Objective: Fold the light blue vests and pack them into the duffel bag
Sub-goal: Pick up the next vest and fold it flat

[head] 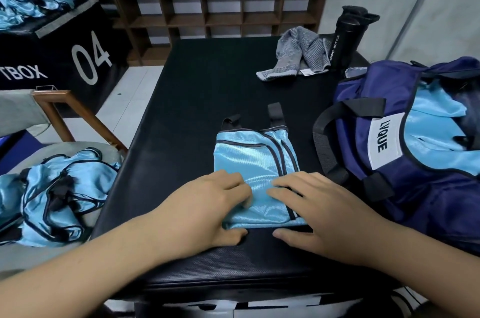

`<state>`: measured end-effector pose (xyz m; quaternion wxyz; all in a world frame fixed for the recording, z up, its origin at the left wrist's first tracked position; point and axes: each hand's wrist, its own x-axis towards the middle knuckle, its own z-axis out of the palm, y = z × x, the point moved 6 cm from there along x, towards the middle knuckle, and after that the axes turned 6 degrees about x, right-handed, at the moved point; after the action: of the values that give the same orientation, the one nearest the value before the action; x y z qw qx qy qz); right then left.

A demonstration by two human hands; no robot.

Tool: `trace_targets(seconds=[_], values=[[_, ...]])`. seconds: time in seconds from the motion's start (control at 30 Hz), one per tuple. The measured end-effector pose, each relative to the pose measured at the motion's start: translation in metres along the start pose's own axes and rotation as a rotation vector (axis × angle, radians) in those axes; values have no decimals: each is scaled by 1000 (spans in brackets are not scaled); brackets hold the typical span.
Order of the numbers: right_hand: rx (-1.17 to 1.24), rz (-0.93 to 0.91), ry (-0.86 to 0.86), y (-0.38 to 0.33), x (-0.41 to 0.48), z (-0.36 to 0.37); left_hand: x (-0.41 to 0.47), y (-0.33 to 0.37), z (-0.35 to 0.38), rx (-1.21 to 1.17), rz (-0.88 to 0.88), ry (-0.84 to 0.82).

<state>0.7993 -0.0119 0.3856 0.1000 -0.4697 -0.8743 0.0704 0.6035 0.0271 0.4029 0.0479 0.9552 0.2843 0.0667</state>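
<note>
A folded light blue vest (255, 161) with dark trim lies on the black padded table (207, 78). My left hand (207, 210) presses flat on its near left part, thumb at the front edge. My right hand (315, 210) presses flat on its near right part. The navy duffel bag (405, 182) stands open at the right, with light blue vests (436, 136) inside it. A heap of unfolded light blue vests (54, 193) lies on a chair at the left.
A grey striped towel (293, 54) and a black sport bottle (346, 37) sit at the table's far right. A black box marked 04 (65, 52) at the far left carries more blue vests (23, 3). A wooden shelf (220, 11) stands behind.
</note>
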Motion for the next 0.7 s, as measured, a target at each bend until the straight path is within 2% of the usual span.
trace_targets(seconds=[0.23, 0.37, 0.5, 0.7], values=[[-15, 1, 14, -2, 1, 0, 4, 10, 1, 191, 16, 25], [23, 14, 50, 1, 3, -4, 6, 12, -3, 182, -23, 61], [152, 63, 147, 5, 4, -14, 4, 4, -12, 6, -128, 57], [498, 256, 274, 15, -1, -28, -1, -13, -18, -475, -332, 128]])
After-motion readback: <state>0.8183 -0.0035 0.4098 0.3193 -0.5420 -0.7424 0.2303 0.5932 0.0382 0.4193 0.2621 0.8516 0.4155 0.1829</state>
